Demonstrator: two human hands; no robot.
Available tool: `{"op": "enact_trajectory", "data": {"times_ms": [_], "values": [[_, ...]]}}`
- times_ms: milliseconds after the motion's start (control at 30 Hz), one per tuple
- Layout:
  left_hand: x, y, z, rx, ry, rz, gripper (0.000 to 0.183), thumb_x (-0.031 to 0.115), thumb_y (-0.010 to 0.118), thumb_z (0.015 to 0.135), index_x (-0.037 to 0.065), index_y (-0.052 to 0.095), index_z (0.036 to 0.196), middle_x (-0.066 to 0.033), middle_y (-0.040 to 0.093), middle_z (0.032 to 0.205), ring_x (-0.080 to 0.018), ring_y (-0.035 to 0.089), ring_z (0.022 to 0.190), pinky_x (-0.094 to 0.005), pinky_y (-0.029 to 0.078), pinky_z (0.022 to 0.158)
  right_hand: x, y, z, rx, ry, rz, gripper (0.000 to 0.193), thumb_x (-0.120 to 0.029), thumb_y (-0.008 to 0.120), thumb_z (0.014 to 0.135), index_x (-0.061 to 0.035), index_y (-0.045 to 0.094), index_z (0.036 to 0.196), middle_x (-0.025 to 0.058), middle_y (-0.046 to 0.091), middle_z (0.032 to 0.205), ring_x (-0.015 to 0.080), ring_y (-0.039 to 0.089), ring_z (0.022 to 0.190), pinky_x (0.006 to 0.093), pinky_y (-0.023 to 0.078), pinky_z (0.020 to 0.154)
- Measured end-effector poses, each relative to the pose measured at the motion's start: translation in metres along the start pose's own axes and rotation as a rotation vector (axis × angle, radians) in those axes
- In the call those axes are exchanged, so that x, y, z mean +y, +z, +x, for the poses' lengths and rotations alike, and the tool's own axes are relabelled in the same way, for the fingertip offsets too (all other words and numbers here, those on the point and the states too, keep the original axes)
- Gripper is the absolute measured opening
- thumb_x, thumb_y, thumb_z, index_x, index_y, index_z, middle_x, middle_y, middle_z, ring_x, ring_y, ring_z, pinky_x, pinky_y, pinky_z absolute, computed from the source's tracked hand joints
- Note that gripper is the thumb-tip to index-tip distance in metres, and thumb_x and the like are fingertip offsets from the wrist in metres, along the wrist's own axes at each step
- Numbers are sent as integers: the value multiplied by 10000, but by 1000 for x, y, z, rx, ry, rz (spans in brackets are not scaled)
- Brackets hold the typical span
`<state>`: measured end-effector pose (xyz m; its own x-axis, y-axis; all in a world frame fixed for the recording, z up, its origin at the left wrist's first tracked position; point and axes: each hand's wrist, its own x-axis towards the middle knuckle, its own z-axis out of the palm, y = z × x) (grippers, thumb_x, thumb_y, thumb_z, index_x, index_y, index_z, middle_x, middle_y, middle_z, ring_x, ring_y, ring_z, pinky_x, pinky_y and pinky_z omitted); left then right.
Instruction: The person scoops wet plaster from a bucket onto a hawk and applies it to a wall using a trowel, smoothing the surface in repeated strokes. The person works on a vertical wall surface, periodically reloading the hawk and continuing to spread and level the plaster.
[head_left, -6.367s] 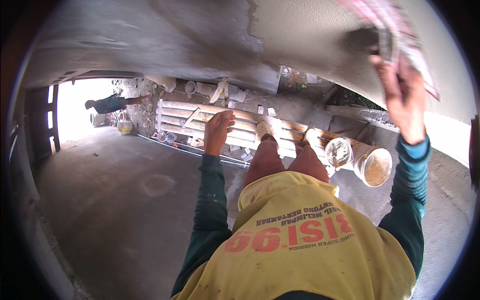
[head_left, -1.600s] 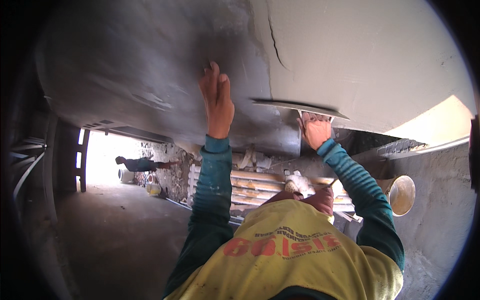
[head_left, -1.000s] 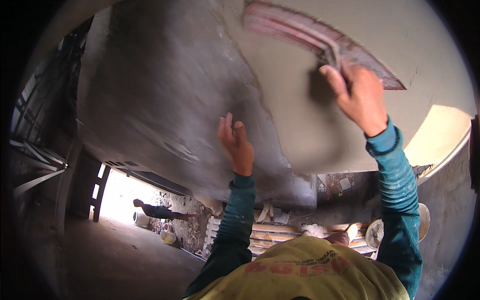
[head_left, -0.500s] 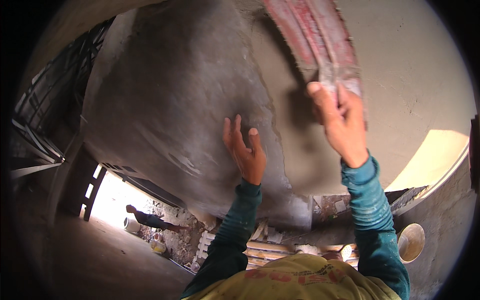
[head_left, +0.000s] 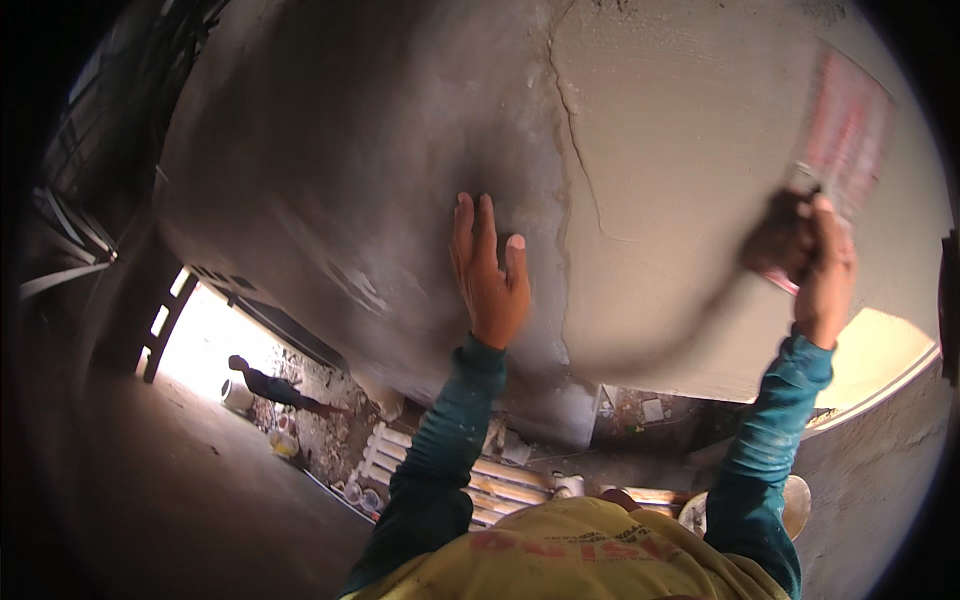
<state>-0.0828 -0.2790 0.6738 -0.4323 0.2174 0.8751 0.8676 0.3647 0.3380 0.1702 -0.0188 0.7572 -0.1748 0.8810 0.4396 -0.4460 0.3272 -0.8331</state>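
Note:
A wall fills most of the view, with smooth pale plaster [head_left: 670, 160] on the right and a darker grey surface [head_left: 350, 170] on the left. A ragged ridge runs between the two. My right hand [head_left: 828, 275] grips the handle of a long red plastering float [head_left: 850, 125], somewhat blurred, its blade over the pale plaster at the far right. Whether the blade touches all along cannot be told. With fingers stretched up and thumb apart, my left hand [head_left: 490, 280] is empty in front of the grey surface, close to the ridge; contact with the wall is unclear.
Below me lies a slatted wooden platform [head_left: 500, 487], with rubble at the wall's foot. A round bucket [head_left: 796, 507] is partly behind my right sleeve. Far left, another person [head_left: 272, 388] stands near a pale bucket [head_left: 237, 397] by a bright opening. Metal framework [head_left: 75, 235] is at the left.
My right hand has swung to the right and slightly down with the float, uncovering the plaster ridge. My left hand has risen slightly, its fingers straighter.

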Motion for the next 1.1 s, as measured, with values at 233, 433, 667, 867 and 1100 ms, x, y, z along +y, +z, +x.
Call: {"op": "enact_trajectory", "data": {"times_ms": [233,433,667,867,1100], "values": [[-11,9,-1,63,43,69,524,251,498,1074,22,460,1544,-225,341,1643,-427,352,1492,-529,290,1197,-2,-53,-24,-113,-237,-295,303,-338,671,1040,-45,728,990,-64,556,709,19,436,607,244,317,510],[-19,2,-5,72,111,213,504,124,503,1037,66,493,1537,-202,407,1614,-407,367,1488,-509,293,1204,30,-10,-62,-709,-647,-979,203,-194,674,985,2,672,933,224,627,700,428,606,598,477,449,536],[-24,-8,-2,73,116,59,587,22,574,952,85,495,1531,-189,409,1607,-405,414,1450,-526,356,1167,52,30,-65,-842,-777,-1057,215,-192,672,976,19,678,1015,244,657,739,445,644,656,503,487,582],[-25,-10,5,62,157,-7,586,-23,575,938,82,515,1512,-197,431,1578,-383,422,1433,-519,377,1128,33,40,-24,-754,-837,-1058,334,-266,587,1057,20,698,1190,283,678,1034,454,641,941,499,490,808],[-42,-14,-2,-41,171,133,500,168,486,1057,101,483,1552,-203,406,1612,-380,416,1439,-528,315,1146,-18,70,12,-619,-557,-580,374,-294,548,1083,-6,704,1264,124,762,1157,217,709,1001,325,527,887]]}}
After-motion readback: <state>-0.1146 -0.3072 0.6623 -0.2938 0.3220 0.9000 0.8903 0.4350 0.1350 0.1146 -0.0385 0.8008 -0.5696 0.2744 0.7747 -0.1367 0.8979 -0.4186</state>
